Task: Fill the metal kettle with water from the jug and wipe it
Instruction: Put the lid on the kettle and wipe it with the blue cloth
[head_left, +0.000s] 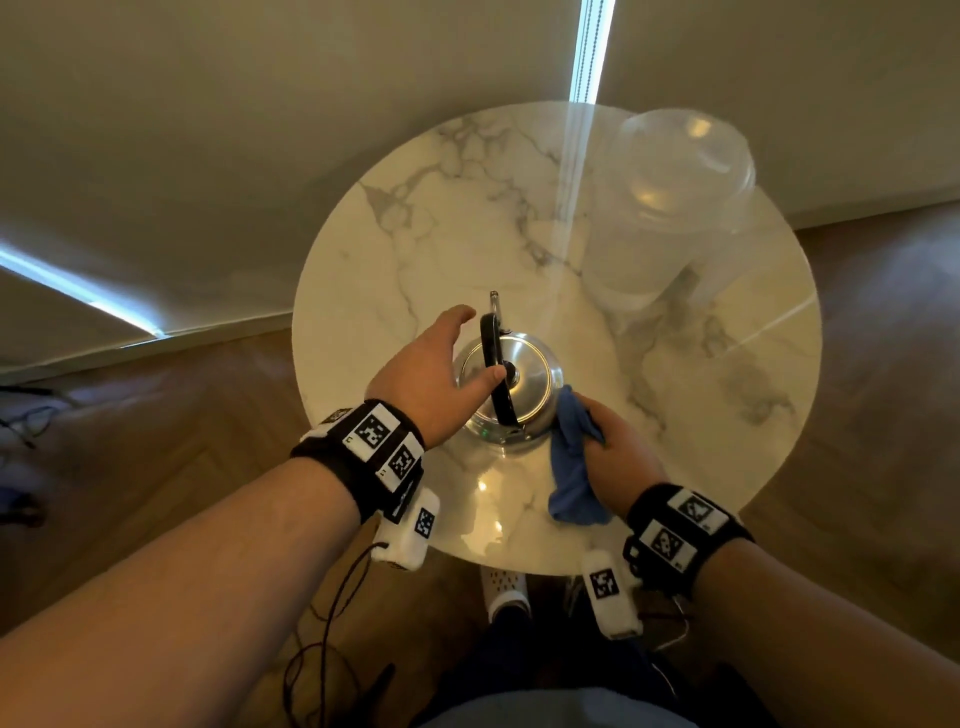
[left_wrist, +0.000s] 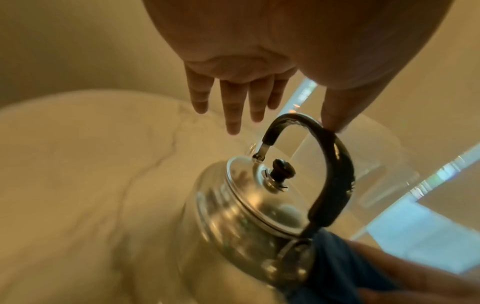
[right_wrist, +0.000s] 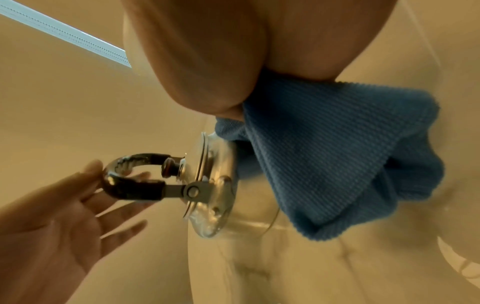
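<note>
A shiny metal kettle (head_left: 524, 384) with a black arched handle (head_left: 493, 364) and its lid on stands near the front of the round marble table (head_left: 395, 249). My left hand (head_left: 431, 364) hovers over its left side with fingers straight and spread; the thumb (left_wrist: 335, 115) touches the handle (left_wrist: 335, 164). My right hand (head_left: 618, 447) grips a bunched blue cloth (head_left: 571, 457) and presses it against the kettle's right flank (right_wrist: 218, 185). The cloth (right_wrist: 337, 156) hangs below the palm. A clear plastic jug (head_left: 670, 208) stands at the back right.
The table's front rim (head_left: 519, 566) lies just before my body. Wooden floor (head_left: 883, 364) surrounds it, with a pale wall (head_left: 208, 130) close behind. Cables (head_left: 322, 639) trail on the floor at the left. My shoe (head_left: 504, 587) is under the table edge.
</note>
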